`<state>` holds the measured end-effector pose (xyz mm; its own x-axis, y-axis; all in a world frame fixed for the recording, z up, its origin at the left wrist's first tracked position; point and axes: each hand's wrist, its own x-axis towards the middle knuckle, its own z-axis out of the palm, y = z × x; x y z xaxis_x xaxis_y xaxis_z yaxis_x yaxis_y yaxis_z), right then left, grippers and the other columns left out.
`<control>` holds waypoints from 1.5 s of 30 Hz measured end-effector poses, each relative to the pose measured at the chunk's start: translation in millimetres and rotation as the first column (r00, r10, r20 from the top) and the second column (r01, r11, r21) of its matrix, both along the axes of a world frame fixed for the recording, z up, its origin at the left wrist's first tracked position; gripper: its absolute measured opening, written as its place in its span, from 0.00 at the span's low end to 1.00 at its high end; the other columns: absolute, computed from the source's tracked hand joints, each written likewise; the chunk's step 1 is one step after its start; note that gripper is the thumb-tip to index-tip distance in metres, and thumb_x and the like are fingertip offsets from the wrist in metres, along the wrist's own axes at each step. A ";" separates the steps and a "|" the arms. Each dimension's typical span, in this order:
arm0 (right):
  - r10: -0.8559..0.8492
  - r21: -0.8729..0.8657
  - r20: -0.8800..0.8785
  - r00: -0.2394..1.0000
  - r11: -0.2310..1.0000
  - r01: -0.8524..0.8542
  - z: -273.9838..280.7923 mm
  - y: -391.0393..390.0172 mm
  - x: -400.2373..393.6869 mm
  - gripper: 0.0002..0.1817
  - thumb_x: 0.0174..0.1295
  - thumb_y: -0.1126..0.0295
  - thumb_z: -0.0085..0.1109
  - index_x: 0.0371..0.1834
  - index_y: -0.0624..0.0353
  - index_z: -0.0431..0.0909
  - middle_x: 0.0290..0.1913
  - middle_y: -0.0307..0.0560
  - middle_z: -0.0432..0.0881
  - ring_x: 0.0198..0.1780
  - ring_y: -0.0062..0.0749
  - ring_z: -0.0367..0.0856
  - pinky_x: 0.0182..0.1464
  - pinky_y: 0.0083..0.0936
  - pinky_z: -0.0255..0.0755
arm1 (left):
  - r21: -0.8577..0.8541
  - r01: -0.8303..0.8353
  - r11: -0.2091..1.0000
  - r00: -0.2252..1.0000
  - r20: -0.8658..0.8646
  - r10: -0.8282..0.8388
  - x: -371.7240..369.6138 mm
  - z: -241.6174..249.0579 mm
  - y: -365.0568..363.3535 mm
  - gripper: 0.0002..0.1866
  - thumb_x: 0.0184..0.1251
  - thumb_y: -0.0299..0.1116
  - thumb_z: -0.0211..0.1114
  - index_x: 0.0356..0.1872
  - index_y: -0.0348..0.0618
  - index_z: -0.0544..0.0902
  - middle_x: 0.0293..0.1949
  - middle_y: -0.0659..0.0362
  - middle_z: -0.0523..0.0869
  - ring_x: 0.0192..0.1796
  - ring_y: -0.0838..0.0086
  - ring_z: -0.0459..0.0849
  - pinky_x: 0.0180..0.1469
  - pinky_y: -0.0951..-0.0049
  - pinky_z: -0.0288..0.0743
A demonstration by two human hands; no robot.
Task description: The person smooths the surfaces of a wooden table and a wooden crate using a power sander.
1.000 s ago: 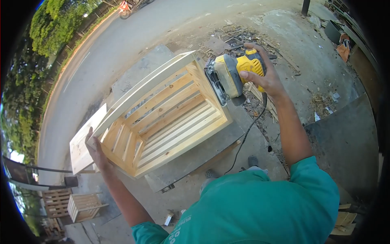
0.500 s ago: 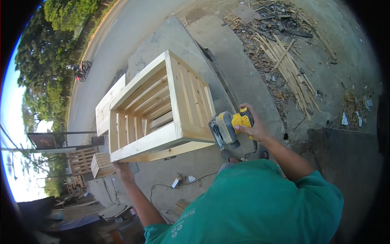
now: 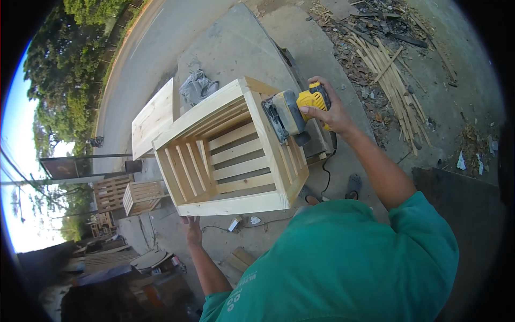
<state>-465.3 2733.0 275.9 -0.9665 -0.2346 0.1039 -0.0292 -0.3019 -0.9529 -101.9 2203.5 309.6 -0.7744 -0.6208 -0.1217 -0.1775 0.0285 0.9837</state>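
Note:
A pale slatted wooden crate [image 3: 236,205] is tilted up on a grey work surface [image 3: 236,45], its open side toward me. My left hand [image 3: 192,228] holds the crate at its lower left corner, with the fingertips partly hidden under the frame. In my right hand [image 3: 331,110] is a yellow and black power sander [image 3: 311,102], gripped by its body. The sander's dusty pad is up against the crate's right slatted side, near the upper part; whether it touches cannot be told. Its black cord [image 3: 326,174] hangs down below.
A pale wooden panel [image 3: 155,121] and a crumpled grey cloth [image 3: 197,87] lie behind the crate. Smaller slatted crates [image 3: 142,196] stand at left. Wood strips [image 3: 389,80] are heaped on the ground at right. A cable [image 3: 268,224] runs across the floor.
The crate has turned and tipped, showing more of its inside slats. My right hand has carried the sander upward along its side. The grey cloth has come into view.

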 end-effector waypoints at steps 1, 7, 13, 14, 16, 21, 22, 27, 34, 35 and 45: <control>0.013 0.006 0.008 1.000 1.000 -0.013 -1.6 4.6 11.3 0.40 0.55 0.60 0.81 0.68 0.48 0.67 0.52 0.43 0.74 0.50 0.27 0.78 0.51 0.26 0.78 | 0.008 0.004 1.000 1.000 -0.014 -0.003 0.9 -0.2 5.0 0.50 0.63 0.54 0.75 0.79 0.49 0.56 0.76 0.56 0.65 0.77 0.58 0.64 0.78 0.45 0.58; 0.017 0.057 -0.006 1.000 0.998 -0.017 -20.7 28.1 119.0 0.41 0.57 0.69 0.78 0.71 0.50 0.63 0.51 0.41 0.76 0.51 0.25 0.79 0.54 0.25 0.76 | -0.242 -0.031 0.970 0.940 0.322 0.110 -10.2 49.6 17.5 0.51 0.66 0.49 0.75 0.81 0.45 0.53 0.78 0.49 0.61 0.79 0.55 0.60 0.78 0.46 0.57; 0.015 0.087 -0.079 0.997 0.996 -0.008 -23.3 35.7 138.5 0.42 0.56 0.71 0.78 0.72 0.51 0.62 0.53 0.42 0.74 0.52 0.25 0.77 0.56 0.25 0.75 | -0.888 0.132 0.441 0.954 0.234 0.186 -155.9 131.6 108.7 0.49 0.67 0.48 0.74 0.81 0.42 0.55 0.80 0.43 0.57 0.82 0.50 0.54 0.81 0.53 0.50; 0.012 0.077 -0.113 0.994 0.997 -0.004 -14.2 34.3 130.9 0.42 0.56 0.71 0.78 0.72 0.50 0.62 0.53 0.42 0.73 0.53 0.25 0.77 0.56 0.25 0.74 | -0.890 0.182 0.419 0.973 0.225 0.055 -196.4 132.2 131.5 0.46 0.71 0.50 0.69 0.81 0.44 0.56 0.80 0.43 0.56 0.83 0.49 0.51 0.81 0.52 0.48; 0.001 0.055 -0.164 0.986 0.998 0.008 1.8 27.5 104.7 0.42 0.56 0.70 0.78 0.72 0.50 0.63 0.53 0.42 0.72 0.53 0.26 0.76 0.56 0.25 0.74 | -0.945 0.257 0.202 0.966 0.248 -0.070 -268.0 126.9 186.3 0.38 0.77 0.53 0.60 0.80 0.50 0.59 0.81 0.47 0.56 0.84 0.51 0.50 0.81 0.48 0.48; -0.045 -0.051 -0.284 0.958 0.998 0.032 41.6 1.0 2.4 0.40 0.56 0.64 0.80 0.69 0.51 0.66 0.51 0.41 0.74 0.50 0.24 0.76 0.52 0.23 0.75 | -0.965 0.242 0.102 0.965 0.228 -0.133 -357.5 88.8 248.5 0.25 0.83 0.53 0.44 0.58 0.46 0.81 0.61 0.50 0.79 0.72 0.50 0.68 0.78 0.43 0.45; -0.063 -0.025 -0.278 0.959 0.998 0.059 43.4 -5.3 -21.6 0.40 0.55 0.63 0.80 0.69 0.51 0.67 0.49 0.41 0.75 0.48 0.23 0.77 0.51 0.22 0.75 | -0.970 0.223 0.101 0.970 0.210 -0.124 -357.1 85.0 248.5 0.25 0.83 0.52 0.43 0.53 0.45 0.82 0.56 0.51 0.81 0.68 0.50 0.71 0.76 0.42 0.47; 0.005 0.132 0.066 0.998 0.991 -0.014 6.5 -22.3 -99.2 0.45 0.47 0.47 0.83 0.67 0.49 0.70 0.54 0.48 0.77 0.52 0.32 0.78 0.55 0.28 0.75 | -0.992 0.107 0.061 0.987 0.098 -0.129 -364.4 74.4 244.0 0.23 0.81 0.50 0.44 0.45 0.45 0.84 0.46 0.52 0.83 0.56 0.53 0.76 0.71 0.42 0.53; -0.103 0.125 0.041 0.994 0.987 0.097 -86.3 -21.1 -79.6 0.47 0.43 0.47 0.83 0.67 0.48 0.70 0.51 0.48 0.80 0.50 0.36 0.80 0.52 0.33 0.77 | -0.998 0.012 0.058 0.993 0.005 -0.119 -369.2 70.6 250.2 0.23 0.80 0.50 0.46 0.41 0.45 0.84 0.42 0.53 0.83 0.54 0.55 0.77 0.70 0.44 0.55; -0.106 0.097 0.026 0.994 0.990 0.103 -68.8 -24.1 -86.7 0.47 0.44 0.47 0.83 0.67 0.48 0.70 0.50 0.47 0.81 0.49 0.35 0.80 0.51 0.33 0.77 | -0.999 -0.007 0.053 0.992 -0.014 -0.125 -367.4 67.7 249.2 0.23 0.80 0.51 0.46 0.41 0.45 0.84 0.41 0.53 0.83 0.53 0.55 0.77 0.70 0.45 0.55; -0.057 0.056 -0.234 0.971 0.996 0.072 53.9 -1.0 5.5 0.40 0.51 0.48 0.81 0.64 0.45 0.70 0.52 0.46 0.78 0.52 0.35 0.79 0.56 0.34 0.77 | -0.994 0.027 0.103 0.992 0.014 -0.122 -365.0 67.9 243.9 0.26 0.74 0.58 0.53 0.48 0.45 0.87 0.50 0.54 0.86 0.60 0.58 0.79 0.73 0.46 0.53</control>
